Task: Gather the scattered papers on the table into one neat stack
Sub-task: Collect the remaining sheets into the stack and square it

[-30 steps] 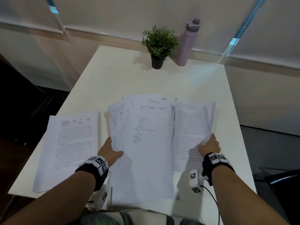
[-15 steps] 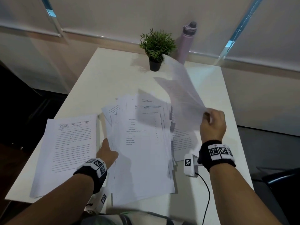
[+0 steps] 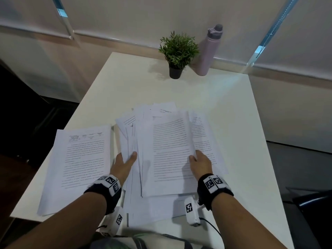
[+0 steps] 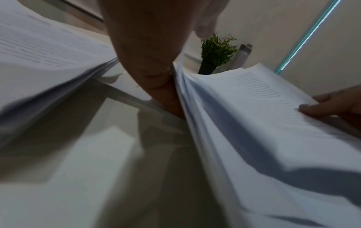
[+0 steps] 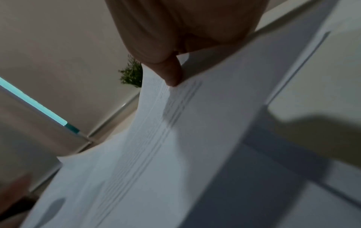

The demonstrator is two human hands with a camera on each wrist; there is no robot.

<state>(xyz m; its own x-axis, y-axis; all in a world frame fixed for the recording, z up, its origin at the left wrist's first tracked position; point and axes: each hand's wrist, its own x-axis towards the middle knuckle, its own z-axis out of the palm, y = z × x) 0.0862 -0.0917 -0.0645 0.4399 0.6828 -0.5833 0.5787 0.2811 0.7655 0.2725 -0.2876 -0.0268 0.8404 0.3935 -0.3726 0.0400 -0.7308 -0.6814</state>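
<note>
A loose pile of printed papers (image 3: 161,177) lies in the middle of the white table (image 3: 233,114). My left hand (image 3: 132,156) grips the pile's left edge, thumb on top; in the left wrist view its fingers (image 4: 166,98) reach under the sheets. My right hand (image 3: 195,156) pinches the right edge of the top sheet (image 3: 170,144), which lies bowed on the pile. In the right wrist view a fingertip (image 5: 173,77) presses that sheet (image 5: 156,138). One more page (image 3: 206,141) sticks out to the right beneath it. A separate stack (image 3: 80,159) lies left of the pile.
A small potted plant (image 3: 177,54) and a lilac bottle (image 3: 208,51) stand at the table's far edge. A dark chair (image 3: 314,203) sits off the right side. The left stack overhangs the table's front left edge.
My right hand lifted a sheet off the right side, swung it left through the air and laid it on top of the central pile. The left hand stayed on the pile's left edge.
</note>
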